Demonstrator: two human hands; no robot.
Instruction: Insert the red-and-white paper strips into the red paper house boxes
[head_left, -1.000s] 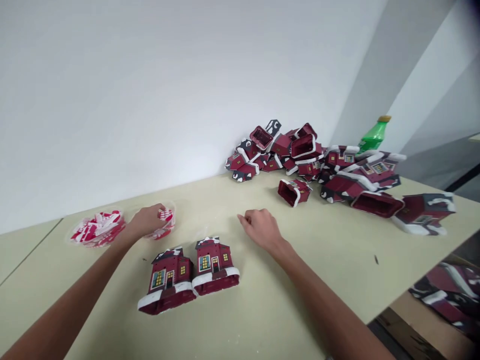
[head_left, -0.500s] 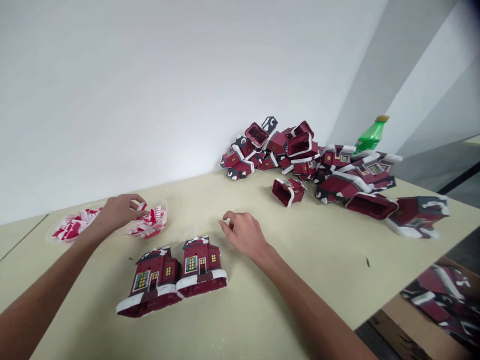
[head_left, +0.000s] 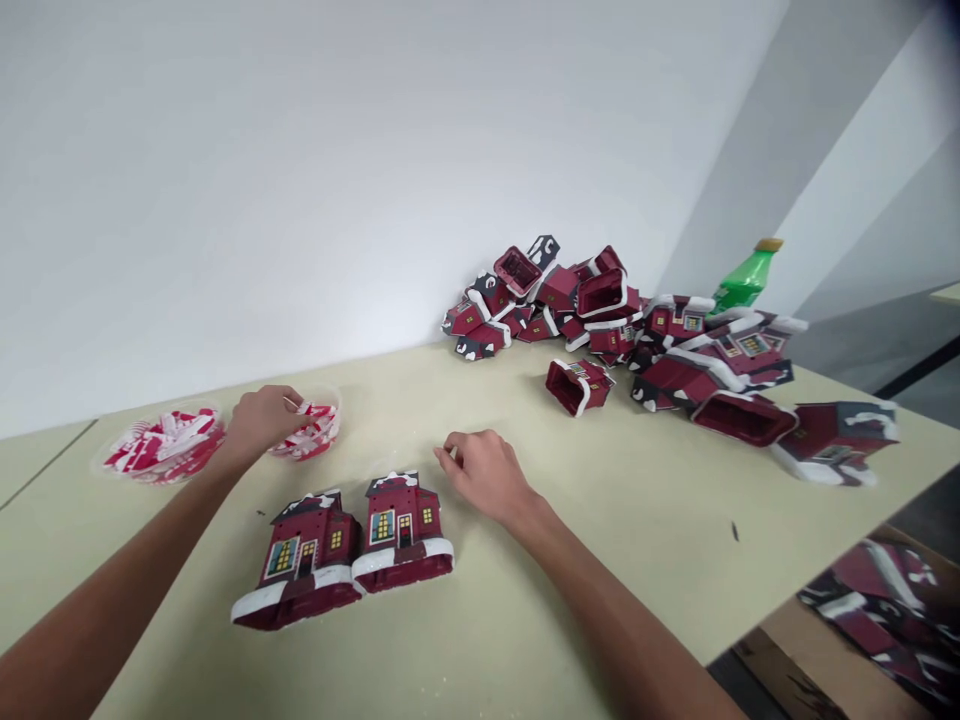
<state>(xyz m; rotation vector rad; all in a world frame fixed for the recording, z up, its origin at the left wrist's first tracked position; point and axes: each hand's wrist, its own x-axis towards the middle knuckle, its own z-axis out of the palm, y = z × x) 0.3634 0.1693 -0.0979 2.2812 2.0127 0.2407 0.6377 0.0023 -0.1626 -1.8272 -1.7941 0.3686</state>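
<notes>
My left hand (head_left: 262,418) is over the right-hand clear bowl (head_left: 339,408) of small red-and-white pieces (head_left: 316,430). Its fingers are curled together at the pieces; what lies between them is hidden. Loosely curled, my right hand (head_left: 486,475) rests on the table with thumb and forefinger close together and nothing visible in them. Two dark-red model houses with snowy trim lie side by side between my forearms, fronts up and hollow bases toward me: the left house (head_left: 322,540) and the right house (head_left: 412,515). The right one is just beside my right hand.
Another clear bowl (head_left: 97,462) of red-and-white pieces sits at the left. Many similar houses (head_left: 555,290) are heaped against the wall, spreading right. A single house (head_left: 589,385) lies in front of them. A green bottle (head_left: 746,280) stands behind. More houses fill a cardboard box (head_left: 814,640) below the table edge.
My left hand has shifted slightly right and down into the bowl; the piece seen at its fingertips before is no longer distinct. My right hand and both front houses have barely moved.
</notes>
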